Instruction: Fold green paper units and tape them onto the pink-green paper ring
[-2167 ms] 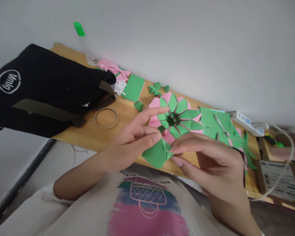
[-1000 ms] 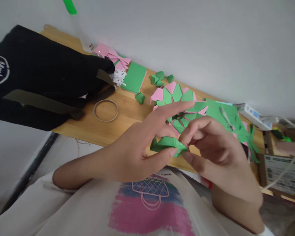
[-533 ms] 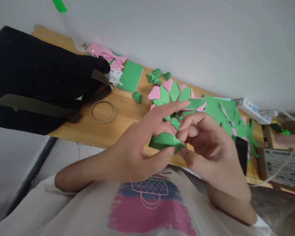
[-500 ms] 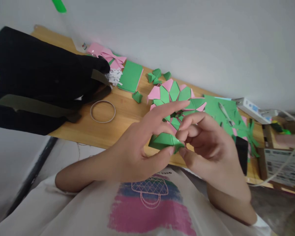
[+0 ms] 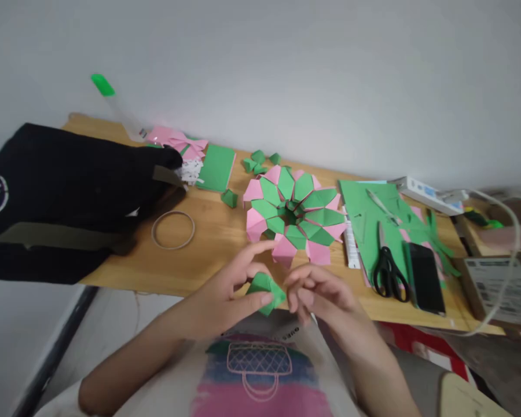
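Observation:
A folded green paper piece (image 5: 265, 289) is pinched between the thumb and fingers of my left hand (image 5: 232, 298), low in front of the shirt. Just right of it, my right hand (image 5: 323, 298) has its fingers curled and pressed together, apart from the piece; whether they hold something is too small to make out. Beyond both hands, a ring-shaped pink and green paper flower (image 5: 304, 188) lies on the wooden table (image 5: 156, 269). Loose green folded pieces (image 5: 229, 198) lie at its left and behind it.
A black bag (image 5: 69, 202) covers the table's left part, beside a round band (image 5: 172, 248). At right are green sheets (image 5: 351, 202), black scissors (image 5: 387, 275), a phone (image 5: 426, 278), a glue tube (image 5: 351, 246), a power strip (image 5: 429, 194) and a cardboard box (image 5: 495, 284).
The view has tilted up, showing the whole paper flower, scissors and phone. My right hand has come off the green piece, which stays in my left hand.

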A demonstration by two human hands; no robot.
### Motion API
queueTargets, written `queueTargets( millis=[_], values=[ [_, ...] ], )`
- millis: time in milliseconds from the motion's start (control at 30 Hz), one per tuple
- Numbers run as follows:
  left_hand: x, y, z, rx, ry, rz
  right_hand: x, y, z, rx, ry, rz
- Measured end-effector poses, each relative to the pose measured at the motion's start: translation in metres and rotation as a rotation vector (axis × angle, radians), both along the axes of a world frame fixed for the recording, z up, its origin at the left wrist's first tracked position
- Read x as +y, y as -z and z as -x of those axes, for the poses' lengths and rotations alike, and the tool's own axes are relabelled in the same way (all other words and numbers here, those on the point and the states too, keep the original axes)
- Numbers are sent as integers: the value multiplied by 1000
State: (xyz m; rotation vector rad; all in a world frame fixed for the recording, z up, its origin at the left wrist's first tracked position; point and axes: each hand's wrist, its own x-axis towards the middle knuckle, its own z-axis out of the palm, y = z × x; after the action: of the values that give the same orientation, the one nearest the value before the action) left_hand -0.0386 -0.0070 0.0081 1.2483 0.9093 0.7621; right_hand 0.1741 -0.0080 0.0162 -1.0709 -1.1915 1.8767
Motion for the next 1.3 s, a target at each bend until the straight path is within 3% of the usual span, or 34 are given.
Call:
queueTargets(
  millis=[133,333,600,1033,1133,1233,1300],
  values=[
    [-3,5,-5,38,120,81,-13,14,-2,-87,13,64],
    [-5,7,-17,75,74,91,-19,20,-4,-62,13,71],
    [-7,0,-21,158,56,18,-24,24,-8,43,113,125],
    [0,-5,-42,137,-75,-33,-26,28,-22,16,172,-20],
    [1,-4,-43,156,-105,-40,-26,34,-32,-138,297,-227],
    [0,-1,-42,183,-158,-49,-16,40,-51,-529,406,-758],
    [0,1,-40,200,-189,-50,-3,44,-64,-883,328,-1105]
  ],
)
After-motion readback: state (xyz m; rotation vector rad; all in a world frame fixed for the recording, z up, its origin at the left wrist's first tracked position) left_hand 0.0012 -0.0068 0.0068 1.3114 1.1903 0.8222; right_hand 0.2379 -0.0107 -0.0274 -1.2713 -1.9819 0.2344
